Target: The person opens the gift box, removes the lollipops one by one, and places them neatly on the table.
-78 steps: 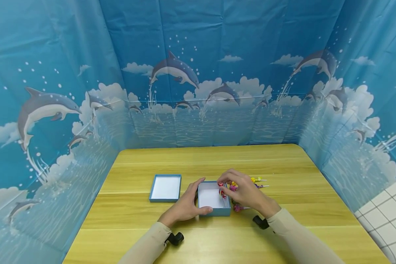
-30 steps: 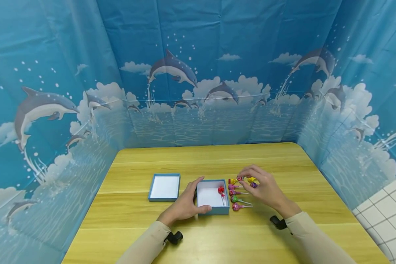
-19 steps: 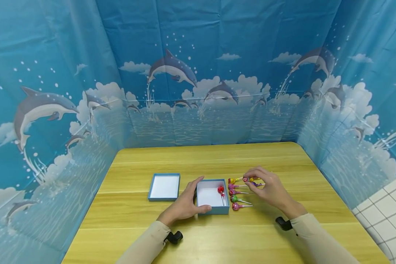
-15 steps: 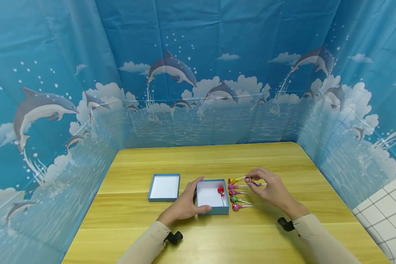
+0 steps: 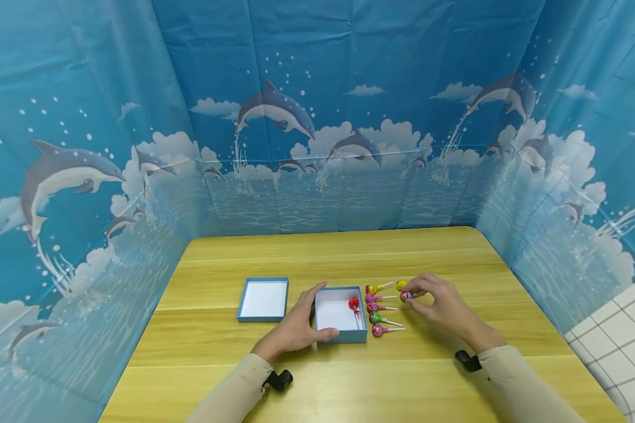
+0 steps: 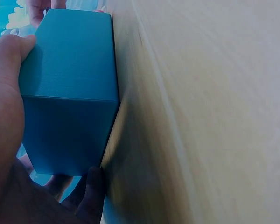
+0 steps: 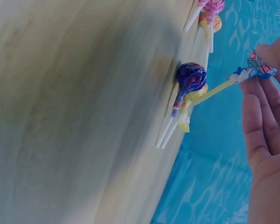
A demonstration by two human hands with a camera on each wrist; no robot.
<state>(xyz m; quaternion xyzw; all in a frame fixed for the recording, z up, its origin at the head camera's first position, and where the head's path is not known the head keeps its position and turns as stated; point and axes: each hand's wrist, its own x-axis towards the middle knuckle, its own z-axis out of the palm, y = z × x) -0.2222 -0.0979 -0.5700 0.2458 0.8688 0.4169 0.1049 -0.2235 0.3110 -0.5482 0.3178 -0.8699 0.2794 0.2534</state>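
Observation:
My left hand grips the left side of an open blue box, thumb at its front wall and fingers toward the back. Inside the white-lined box lies a red lollipop, leaning at the right wall. My right hand pinches another lollipop by its wrapped head. In the right wrist view this lollipop's wrapper looks blue and red, and its yellow stick points down toward the table. A purple lollipop and a yellow one lie side by side just below it.
Left of the box lies its blue-rimmed lid, white inside facing up. Several lollipops form a column right of the box, among them a green one and a pink one. A dolphin-print curtain rises behind the wooden table.
My right hand has let go of the red lollipop inside the box. It has since taken another lollipop and moved right, then slightly nearer. My left hand stays on the box.

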